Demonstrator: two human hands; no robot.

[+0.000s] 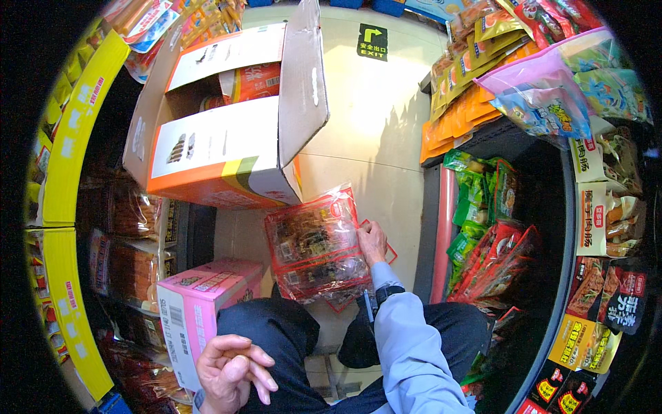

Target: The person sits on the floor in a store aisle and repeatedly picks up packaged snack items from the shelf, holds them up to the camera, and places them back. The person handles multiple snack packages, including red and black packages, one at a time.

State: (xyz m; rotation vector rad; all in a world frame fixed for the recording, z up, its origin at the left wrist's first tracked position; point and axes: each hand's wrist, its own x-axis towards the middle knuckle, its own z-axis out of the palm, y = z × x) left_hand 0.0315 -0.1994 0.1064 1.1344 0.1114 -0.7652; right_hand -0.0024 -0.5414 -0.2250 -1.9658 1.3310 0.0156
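My right hand (372, 242) grips the right edge of several clear plastic food packs with red borders (315, 235), held in a loose stack above the tiled floor between my knees and an open carton. Dark pieces of food show through the film, and more red-edged packs stick out below and to the right. My left hand (235, 368) is raised over my left thigh, palm partly up, fingers apart and curled, holding nothing. The open cardboard carton (217, 139) ahead of the packs has its flaps spread, with red packets (253, 83) inside.
A pink box (212, 292) stands by my left knee. Shelves of packaged snacks line the left, behind yellow label strips (77, 134). On the right, green packs (468, 194) and red packs (491, 264) fill a low shelf. An exit sign (372, 42) marks the floor ahead.
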